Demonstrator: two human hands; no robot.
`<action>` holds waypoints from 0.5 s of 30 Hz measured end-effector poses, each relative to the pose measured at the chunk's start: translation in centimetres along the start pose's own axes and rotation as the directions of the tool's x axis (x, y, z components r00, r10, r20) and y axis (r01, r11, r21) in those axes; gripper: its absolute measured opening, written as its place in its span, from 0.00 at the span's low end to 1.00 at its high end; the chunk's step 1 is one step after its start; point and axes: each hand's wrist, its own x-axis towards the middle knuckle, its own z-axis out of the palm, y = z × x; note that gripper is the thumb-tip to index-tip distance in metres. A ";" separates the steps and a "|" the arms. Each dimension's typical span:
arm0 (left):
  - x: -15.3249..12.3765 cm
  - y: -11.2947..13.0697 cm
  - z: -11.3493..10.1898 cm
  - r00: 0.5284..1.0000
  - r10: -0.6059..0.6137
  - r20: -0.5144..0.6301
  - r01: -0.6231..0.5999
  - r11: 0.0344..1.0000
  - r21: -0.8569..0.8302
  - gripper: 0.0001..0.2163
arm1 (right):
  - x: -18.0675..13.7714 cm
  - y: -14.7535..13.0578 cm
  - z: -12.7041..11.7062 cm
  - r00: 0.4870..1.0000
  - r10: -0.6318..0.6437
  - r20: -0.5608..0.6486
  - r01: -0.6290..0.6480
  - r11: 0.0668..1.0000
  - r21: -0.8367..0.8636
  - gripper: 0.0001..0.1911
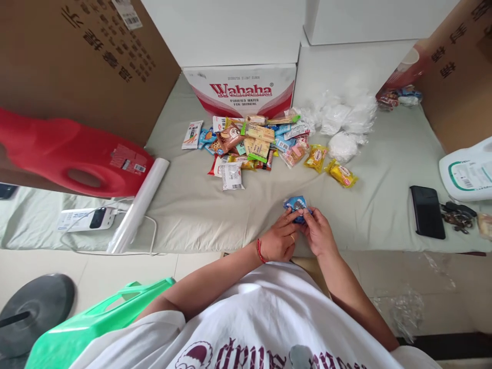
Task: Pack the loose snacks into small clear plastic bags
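A small blue snack packet (296, 203) is at the front edge of the cloth-covered table, between my two hands. My left hand (280, 237), with a ring and a red string bracelet, rests its fingers on the packet's near left side. The thumb and fingers of my right hand (320, 230) pinch its right side. Beyond them lies a pile of wrapped snacks (258, 133) in several colours. Two yellow packets, one nearer (341, 174) and one farther (315, 157), lie at the right end of the pile.
A Wahaha carton (242, 92) stands behind the pile, beside crumpled clear plastic bags (342, 120). At left are a red jug (77, 154), a plastic film roll (138, 205) and a power strip (86, 219). A black phone (427, 212), keys (458, 215) and a white bottle (469, 171) lie at right.
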 end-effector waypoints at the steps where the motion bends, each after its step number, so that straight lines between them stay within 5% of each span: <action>1: 0.3 0.1 0.1 1.000 0.001 0.029 -0.001 1.000 -0.023 0.07 | 0.2 0.0 -0.3 1.000 -0.001 0.014 0.001 1.000 -0.020 0.27; 5: 1.9 0.3 -0.4 0.999 0.035 0.003 -0.034 0.993 -0.111 0.10 | 1.6 -1.1 -2.5 0.995 -0.039 0.097 0.045 0.997 -0.063 0.25; 8: 2.4 -0.3 -1.7 0.994 -0.069 -0.084 0.062 0.994 -0.091 0.14 | 5.0 -4.4 -6.8 0.978 -0.193 -0.073 0.192 0.981 -0.014 0.23; 12: 0.3 -2.4 -4.7 0.929 -0.290 -0.231 0.315 0.946 0.080 0.13 | 13.8 -12.3 -16.3 0.767 -0.445 -0.463 0.449 0.887 -0.110 0.20; 15: -2.8 -4.2 -6.9 0.887 -0.353 -0.298 0.424 0.877 0.225 0.10 | 21.6 -18.1 -22.0 0.642 -0.506 -0.576 0.378 0.862 -0.337 0.14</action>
